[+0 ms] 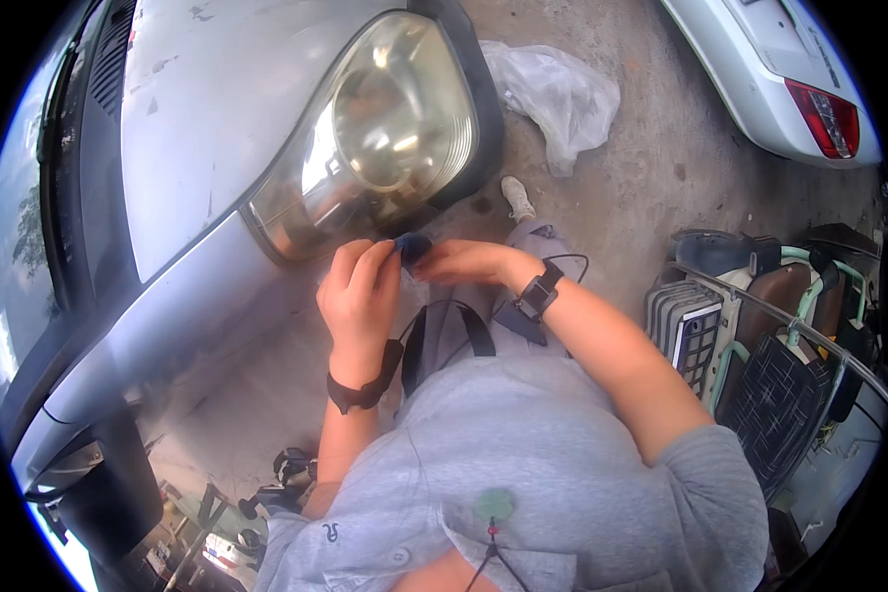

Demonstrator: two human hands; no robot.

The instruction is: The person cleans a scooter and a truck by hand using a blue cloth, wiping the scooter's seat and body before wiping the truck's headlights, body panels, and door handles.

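My left hand (357, 291) is closed, its fingertips pinching the left side of a small dark blue object (413, 246). From the other side my right hand (472, 261) has its fingers together against the same object. Its kind cannot be made out, as the fingers cover part of it. Both hands are just below the lower edge of a large yellowed headlight (390, 118), set in the front corner of a silver-grey car (217, 109). Whether the object touches the headlight I cannot tell. Dark bands (540, 291) are around both my wrists.
A crumpled clear plastic sheet (562, 99) lies on the concrete floor (622, 202) beyond the headlight. A white car's rear (770, 79) stands at far right. Folded chairs and panels lean along a metal rail (809, 340) on the right. The silver-grey car's mirror (118, 483) juts out at lower left.
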